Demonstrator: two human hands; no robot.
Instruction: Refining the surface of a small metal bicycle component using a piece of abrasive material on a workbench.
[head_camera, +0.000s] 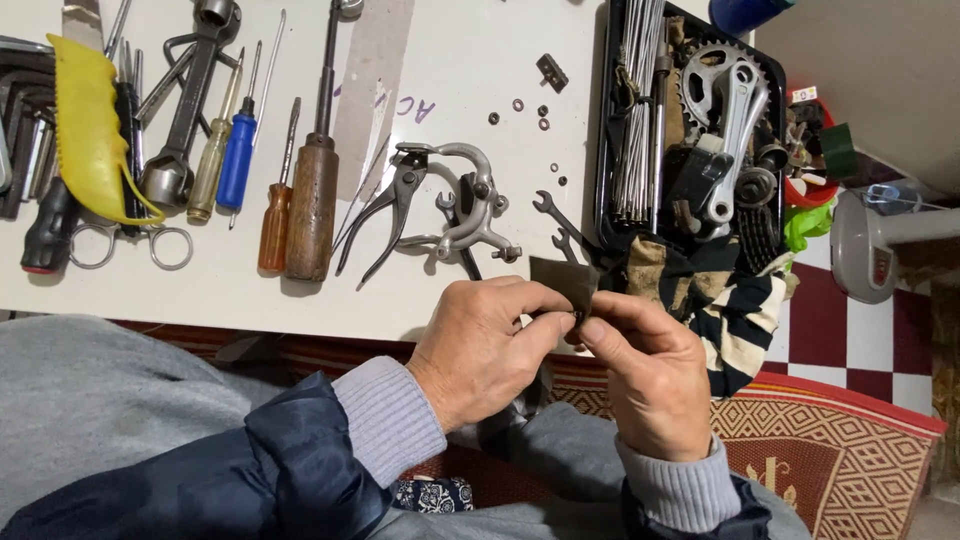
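My left hand (480, 350) and my right hand (640, 370) meet just below the brake caliper (470, 205), pinching a small dark square piece (563, 283) between thumbs and fingertips. Left of the caliper lie pliers (385, 205), then a wooden-handled screwdriver (312, 190) and, further left, a blue-handled screwdriver (238, 155). Right of the caliper sit two small wrenches (553, 215), and beyond them a black tray (604, 130) holding spokes (636, 100) and a crank with chainring (725, 90). A striped cloth (735, 320) hangs from the tray's near edge, just right of my fingers. Small washers (520, 105) lie above the caliper on the white table (470, 60).
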